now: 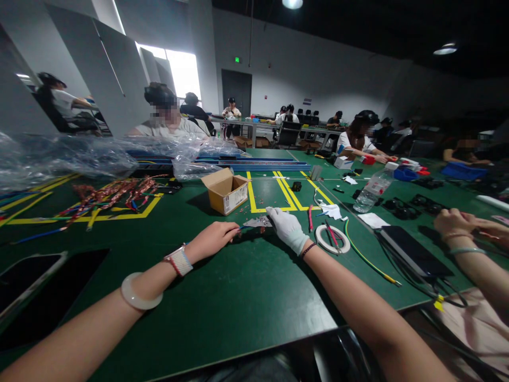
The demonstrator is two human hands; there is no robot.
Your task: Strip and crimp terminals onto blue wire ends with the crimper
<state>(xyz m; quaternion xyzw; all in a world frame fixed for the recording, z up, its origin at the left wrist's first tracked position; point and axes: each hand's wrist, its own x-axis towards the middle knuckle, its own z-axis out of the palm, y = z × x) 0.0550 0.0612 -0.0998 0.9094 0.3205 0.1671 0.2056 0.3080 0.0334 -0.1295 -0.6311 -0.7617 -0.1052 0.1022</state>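
Note:
My left hand (214, 239) is bare, its fingers closed and pinching close to the tabletop. A thin bluish, wire-like piece (242, 227) shows at its fingertips. My right hand (289, 228) wears a white glove and is curled at the right end of a flat grey piece (257, 222) with small dark spots. What that piece is, I cannot make out. Coppery bits (263, 229) lie just below it. Right of the glove lie a white ring-shaped roll (320, 236) with a red-handled tool (332, 237) across it, and a short red piece (310, 218).
An open cardboard box (234, 199) stands behind my hands. Stripped copper wires (113, 196) are heaped at left. A water bottle (374, 188), a green-yellow wire (368, 260) and a black power bank-like block (415, 252) lie at right. A co-worker's hands (455, 225) work beside me.

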